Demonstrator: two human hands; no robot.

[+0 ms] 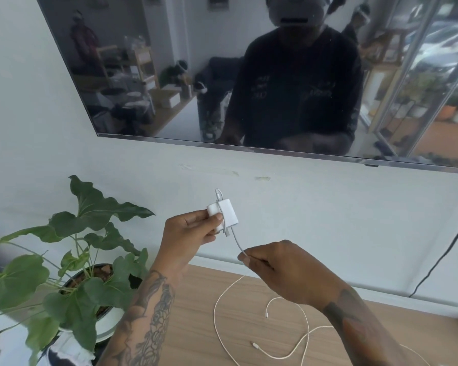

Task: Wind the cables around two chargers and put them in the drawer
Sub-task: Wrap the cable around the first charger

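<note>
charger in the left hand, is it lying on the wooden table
No, the left hand holds the white charger up in the air in front of the wall, well above the wooden table.

Light wooden tabletop (196, 307) across the lower half of the frame, butted against the pale wall. White cable (217, 310) lying loose on it at lower centre, looped in wide curves, with one plug end (266, 315) near the middle and another (255, 345) lower down. Potted plant (90, 281) standing at the lower left, broad green leaves spreading over the tabletop's left end.
</note>
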